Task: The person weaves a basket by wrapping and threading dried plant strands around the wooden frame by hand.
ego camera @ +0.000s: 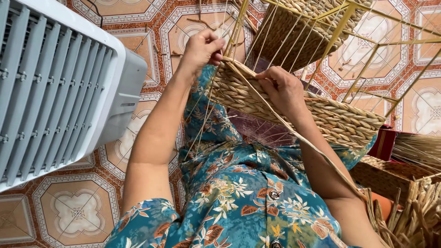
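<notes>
At frame centre, a half-woven basket (294, 108) of braided straw rests on a floral lap. The left hand (202, 48) pinches a flat strand (294, 131) at its corner; the right hand (285, 89) presses the rim, fingers curled. A ribbed fan (55, 87) fills the upper left.

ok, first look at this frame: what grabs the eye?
Centre frame, both hands work a half-woven straw basket on a yellow wire frame: the left hand pinches a strand at its rim, the right hand presses the woven wall. A big white-grey louvred fan unit fills the left side over patterned floor tiles.
</notes>
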